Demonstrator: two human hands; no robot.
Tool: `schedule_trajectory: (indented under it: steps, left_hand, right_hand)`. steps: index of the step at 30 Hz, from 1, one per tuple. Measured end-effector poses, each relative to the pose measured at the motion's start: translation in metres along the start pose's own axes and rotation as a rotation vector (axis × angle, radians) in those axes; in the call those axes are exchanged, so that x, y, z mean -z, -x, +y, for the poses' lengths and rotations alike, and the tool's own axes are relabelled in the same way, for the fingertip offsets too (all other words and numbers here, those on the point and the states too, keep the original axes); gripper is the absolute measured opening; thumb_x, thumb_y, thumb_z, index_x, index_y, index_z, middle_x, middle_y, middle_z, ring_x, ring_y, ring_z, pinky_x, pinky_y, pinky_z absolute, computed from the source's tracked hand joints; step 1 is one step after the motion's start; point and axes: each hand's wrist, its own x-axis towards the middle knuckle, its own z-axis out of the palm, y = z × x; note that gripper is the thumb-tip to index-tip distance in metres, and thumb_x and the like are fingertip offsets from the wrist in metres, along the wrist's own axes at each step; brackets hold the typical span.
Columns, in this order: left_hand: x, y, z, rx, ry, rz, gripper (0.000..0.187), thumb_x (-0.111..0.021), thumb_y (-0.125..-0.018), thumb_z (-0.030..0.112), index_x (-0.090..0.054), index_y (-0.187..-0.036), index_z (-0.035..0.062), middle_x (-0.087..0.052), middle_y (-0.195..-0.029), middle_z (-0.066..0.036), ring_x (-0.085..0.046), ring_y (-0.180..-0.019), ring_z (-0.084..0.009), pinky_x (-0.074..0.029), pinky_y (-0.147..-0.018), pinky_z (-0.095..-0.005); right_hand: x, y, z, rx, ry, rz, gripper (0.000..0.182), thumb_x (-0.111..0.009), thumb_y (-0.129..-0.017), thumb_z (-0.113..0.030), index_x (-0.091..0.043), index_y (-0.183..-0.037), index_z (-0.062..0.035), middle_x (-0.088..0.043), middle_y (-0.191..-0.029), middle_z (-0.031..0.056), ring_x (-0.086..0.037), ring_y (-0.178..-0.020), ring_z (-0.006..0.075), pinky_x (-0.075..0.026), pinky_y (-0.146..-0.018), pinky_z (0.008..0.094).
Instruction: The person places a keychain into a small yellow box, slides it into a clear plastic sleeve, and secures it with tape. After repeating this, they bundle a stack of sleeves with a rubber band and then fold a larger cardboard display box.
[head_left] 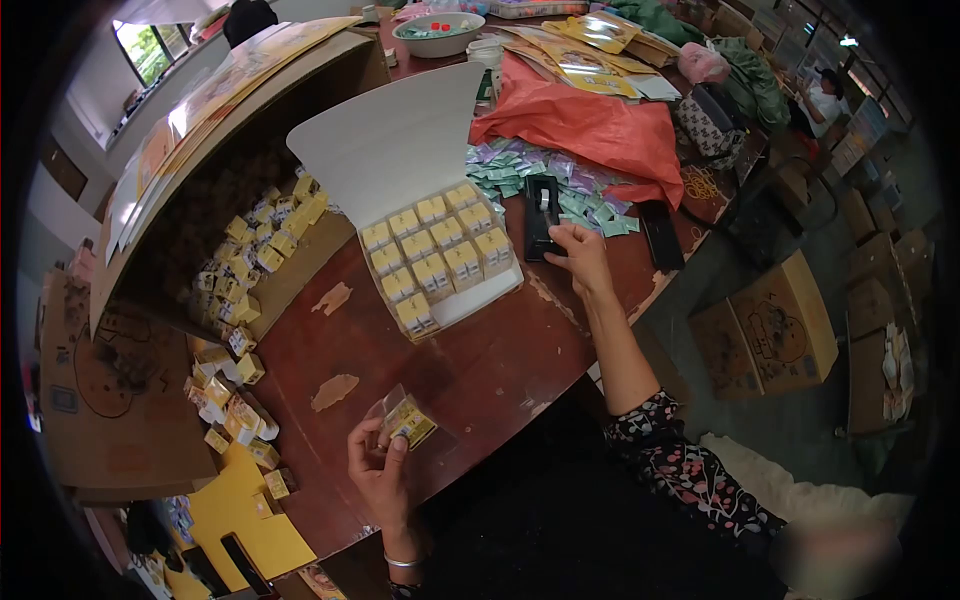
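Observation:
My left hand (382, 462) is closed on a small clear plastic packet (410, 420) with a yellow printed piece inside, above the table's near edge. My right hand (583, 256) is at the near end of a long black holder (541, 212) with a pale, shiny piece in it. Thumb and forefinger are pinched together there; what lies between them is too small to make out. Between the hands, farther back, stands an open white carton (475, 302) with its lid raised. Small yellow-topped boxes (430, 270) stand in rows inside it, with a gap at the near right.
A large cardboard box on its side spills small yellow boxes (240, 290) at left. Green and purple sachets (520, 165), a red plastic bag (590, 130) and a phone (661, 236) lie at the back right. A person (822, 105) sits far right.

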Motion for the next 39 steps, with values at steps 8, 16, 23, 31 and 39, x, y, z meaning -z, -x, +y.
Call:
schedule_trajectory:
  steps: [8,16,23,31,39]
  left_hand:
    - [-0.019,-0.005,0.003,-0.018,0.011,-0.016,0.038,-0.068,-0.094,-0.003,-0.053,-0.128,0.0020,-0.062,-0.122,-0.011,-0.063,-0.107,-0.0168,-0.051,-0.092,-0.0285]
    - [-0.039,-0.015,0.015,-0.131,-0.108,-0.079,0.033,-0.069,-0.091,-0.005,-0.059,-0.122,0.0032,-0.055,-0.137,-0.013,-0.059,-0.121,-0.0193,-0.051,-0.095,-0.0304]
    - [-0.067,-0.023,0.028,-0.387,-0.537,-0.163,0.028,-0.069,-0.092,-0.004,-0.066,-0.118,0.0048,-0.046,-0.146,-0.019,-0.057,-0.127,-0.0326,-0.052,-0.104,-0.0413]
    - [-0.077,-0.025,0.016,-0.623,-0.675,-0.172,0.030,-0.069,-0.089,-0.007,-0.071,-0.115,0.0080,-0.045,-0.144,-0.025,-0.059,-0.126,-0.0374,-0.056,-0.099,-0.0420]
    - [-0.076,-0.026,0.009,-0.638,-0.656,-0.169,0.033,-0.070,-0.088,-0.008,-0.069,-0.117,0.0078,-0.046,-0.143,-0.025,-0.059,-0.126,-0.0366,-0.056,-0.097,-0.0416]
  right_hand:
    - [0.011,-0.001,0.064,0.343,0.298,0.109,0.021,-0.074,-0.090,-0.011,-0.069,-0.078,0.0051,-0.070,-0.095,0.0167,-0.059,-0.125,0.0241,-0.047,-0.097,0.0372]
    - [0.024,0.006,0.052,0.448,0.388,0.109,0.017,-0.073,-0.089,-0.011,-0.068,-0.081,0.0028,-0.071,-0.101,0.0186,-0.061,-0.121,0.0294,-0.047,-0.098,0.0378]
    - [-0.035,0.160,-0.070,0.071,-0.094,-0.644,0.008,-0.066,-0.099,-0.008,-0.063,-0.101,-0.0006,-0.067,-0.085,0.0055,-0.065,-0.073,0.0093,-0.055,-0.063,0.0242]
    - [-0.063,0.193,-0.073,0.034,-0.047,-0.822,0.010,-0.067,-0.099,-0.006,-0.066,-0.107,-0.0009,-0.068,-0.087,0.0034,-0.062,-0.070,0.0047,-0.052,-0.062,0.0204]
    - [-0.066,0.192,-0.081,0.075,0.237,-0.701,0.036,-0.077,-0.091,-0.010,-0.064,-0.125,-0.0050,-0.068,-0.087,0.0035,-0.062,-0.066,0.0064,-0.052,-0.061,0.0223]
